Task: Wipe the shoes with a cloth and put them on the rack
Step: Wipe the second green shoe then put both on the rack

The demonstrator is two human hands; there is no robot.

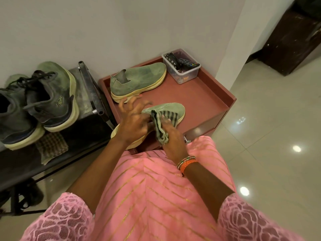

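Observation:
A green knit slip-on shoe [171, 109] lies on the reddish-brown cabinet top [199, 100], toe pointing right. My left hand [133, 122] holds its heel end, fingers partly spread. My right hand [171, 136] presses a green cloth with dark stripes [163, 123] against the shoe's upper, gripping the cloth. The matching green shoe [139, 79] rests behind it near the wall. On the dark metal shoe rack [90, 94] at left sit two grey-green lace-up sneakers [50, 96].
A clear plastic box [181, 66] with a remote and small items stands at the cabinet's back right corner. A checked cloth [52, 146] hangs from the rack's upper shelf. Glossy tiled floor [269, 136] spreads to the right; a dark wooden door [291, 40] lies beyond.

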